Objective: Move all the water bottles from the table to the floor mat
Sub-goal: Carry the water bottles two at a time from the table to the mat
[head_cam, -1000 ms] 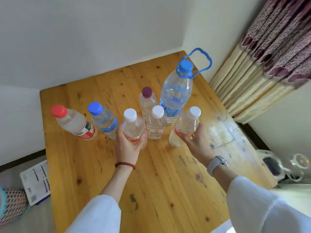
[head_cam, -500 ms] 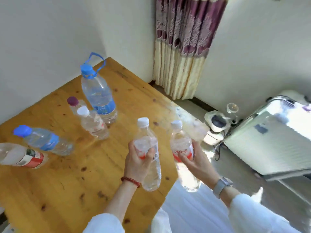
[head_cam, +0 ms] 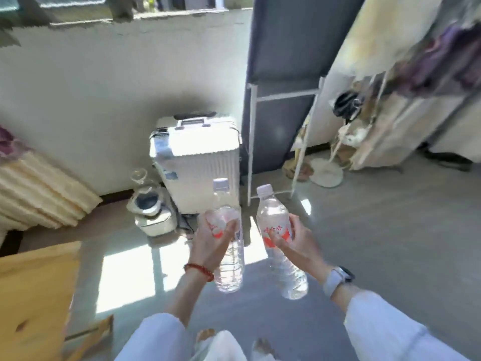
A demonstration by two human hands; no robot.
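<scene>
My left hand (head_cam: pixel 210 243) grips a clear water bottle (head_cam: pixel 230 259) with a white cap and a red label, held upright in front of me above the floor. My right hand (head_cam: pixel 296 243) grips a second clear bottle (head_cam: pixel 276 217) of the same kind, tilted slightly, just to the right of the first. Only a corner of the wooden table (head_cam: pixel 33 287) shows at the lower left. The other bottles are out of view. No floor mat can be made out.
A white suitcase (head_cam: pixel 195 157) stands against the wall ahead, with a small appliance (head_cam: pixel 153 212) on the floor to its left. A dark rack (head_cam: pixel 281 100) and hanging cloth (head_cam: pixel 390 74) fill the right. Grey floor (head_cam: pixel 390 230) lies ahead, part sunlit.
Both bottles have been lifted off the table and carried away from it. My view has swung right, from the table top to the floor and the suitcase.
</scene>
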